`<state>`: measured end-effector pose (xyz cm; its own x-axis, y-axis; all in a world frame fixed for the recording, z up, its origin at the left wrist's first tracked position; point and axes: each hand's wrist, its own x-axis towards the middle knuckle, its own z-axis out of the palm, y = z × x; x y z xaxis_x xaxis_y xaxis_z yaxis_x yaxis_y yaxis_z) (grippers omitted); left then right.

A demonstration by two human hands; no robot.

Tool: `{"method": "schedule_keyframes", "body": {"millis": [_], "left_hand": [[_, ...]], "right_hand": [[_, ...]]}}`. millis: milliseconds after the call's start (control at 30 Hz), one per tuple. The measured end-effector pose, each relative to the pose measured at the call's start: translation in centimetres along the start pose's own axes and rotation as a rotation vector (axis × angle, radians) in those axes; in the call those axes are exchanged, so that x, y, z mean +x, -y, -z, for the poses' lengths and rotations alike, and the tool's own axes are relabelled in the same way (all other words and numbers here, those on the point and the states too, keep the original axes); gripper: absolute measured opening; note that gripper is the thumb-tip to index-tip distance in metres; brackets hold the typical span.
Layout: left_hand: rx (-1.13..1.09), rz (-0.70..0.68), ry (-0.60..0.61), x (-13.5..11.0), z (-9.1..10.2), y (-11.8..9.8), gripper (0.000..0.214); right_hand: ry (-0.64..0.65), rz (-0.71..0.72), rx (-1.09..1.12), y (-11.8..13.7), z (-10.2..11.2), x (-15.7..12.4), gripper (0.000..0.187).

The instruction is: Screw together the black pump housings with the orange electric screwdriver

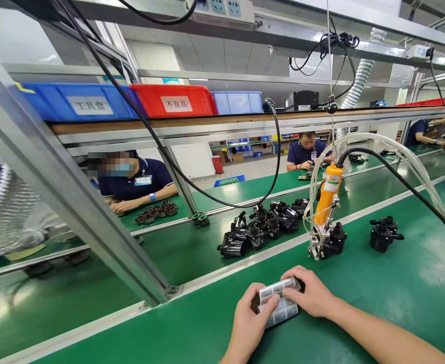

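Near the front of the green bench (192, 328), a silvery, shiny sheet or packet marked off in a grid of small rectangles (283, 309) is held slightly tilted; its exact kind does not show. My left hand (249, 317) grips its left side, thumb on top. My right hand (310, 293) closes on its upper right part, with a dark edge showing by the fingers. Ahead of my right hand, a yellow electric screwdriver (326, 194) stands in a metal fixture beside a black pump-like part (337, 238). More black pump-like parts (383, 235) sit further right.
Several black molded parts (258, 230) lie clustered beyond the metal rail. A slanted metal post (93, 202) rises at left. A blue bin (70, 103) and a red bin (175, 101) stand on the overhead shelf. Co-workers (141, 179) sit opposite. A black cable (207, 194) hangs across.
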<state>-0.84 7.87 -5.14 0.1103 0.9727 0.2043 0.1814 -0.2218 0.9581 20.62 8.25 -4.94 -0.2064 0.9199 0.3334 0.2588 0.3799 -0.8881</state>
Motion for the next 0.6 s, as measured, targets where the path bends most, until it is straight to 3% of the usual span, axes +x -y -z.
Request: {"method": "schedule_keyframes", "body": {"millis": [133, 267, 600], "left_hand": [[-0.078, -0.011, -0.028, 0.1, 0.1, 0.1, 0.042], [-0.056, -0.002, 0.007, 0.4, 0.4, 0.4, 0.040], [-0.033, -0.018, -0.096, 0.7, 0.1, 0.2, 0.041]], "right_hand": [[-0.007, -0.021, 0.010, 0.0, -0.7, 0.3, 0.014], [-0.057, -0.053, 0.059, -0.4, -0.9, 0.7, 0.018], [-0.139, -0.072, 0.013, -1.2, -0.7, 0.7, 0.015]]}}
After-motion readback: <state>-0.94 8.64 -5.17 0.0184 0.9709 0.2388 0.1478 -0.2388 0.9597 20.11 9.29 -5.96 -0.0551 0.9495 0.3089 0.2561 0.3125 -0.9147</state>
